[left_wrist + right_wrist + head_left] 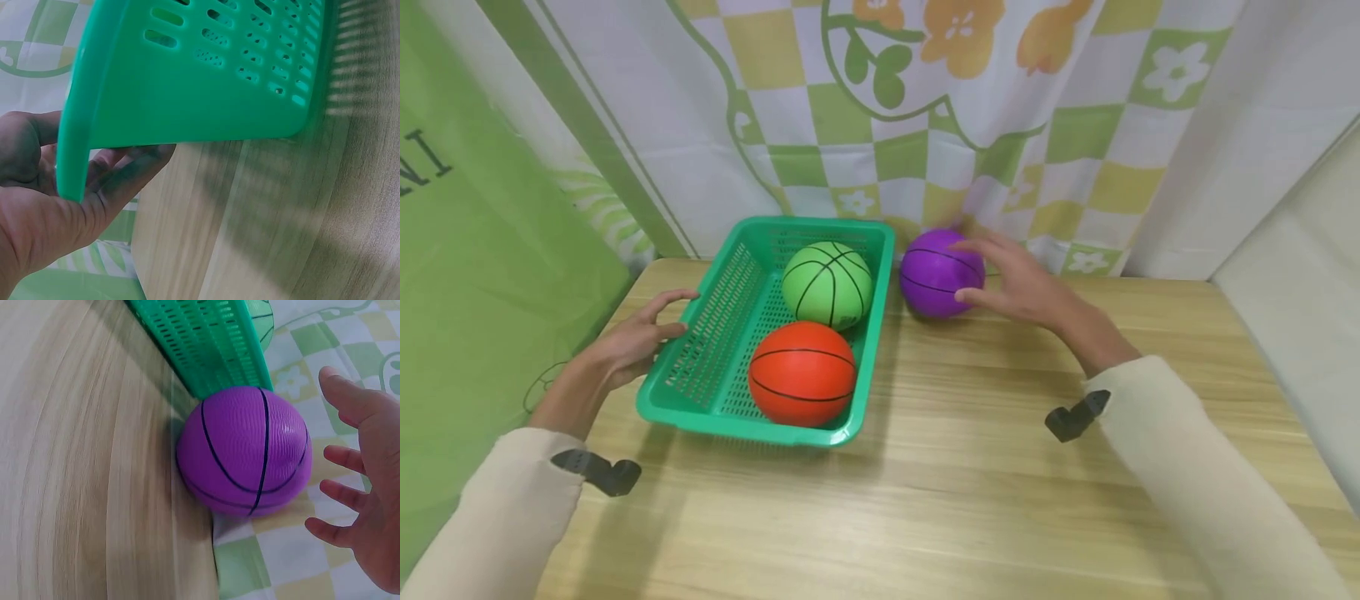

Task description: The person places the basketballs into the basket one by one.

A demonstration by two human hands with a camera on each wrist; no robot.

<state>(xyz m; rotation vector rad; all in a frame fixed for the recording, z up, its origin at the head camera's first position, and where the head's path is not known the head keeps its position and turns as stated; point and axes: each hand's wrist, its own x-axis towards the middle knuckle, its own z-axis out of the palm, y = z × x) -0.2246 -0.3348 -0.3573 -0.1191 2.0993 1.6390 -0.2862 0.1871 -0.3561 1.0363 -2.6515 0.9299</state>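
A green plastic basket [861, 421] with slotted walls stands on the wooden table. Inside it, a light green ball [826, 286] sits at the back, and a red ball [802, 374] lies in front of it, both marked with black basketball lines. My left hand [632, 340] is at the basket's left side, its fairly straight fingers right at the rim; the left wrist view shows the rim [81, 106] crossing in front of the palm. Right of the basket rests a purple ball [244, 453]. My right hand [1018, 279] hovers beside it with fingers spread, a gap showing in the right wrist view.
A checked curtain [917, 142] with flowers hangs along the back edge of the table [970, 483]. Green cloth [482, 275] covers the left side, and a pale wall [1300, 217] borders the right.
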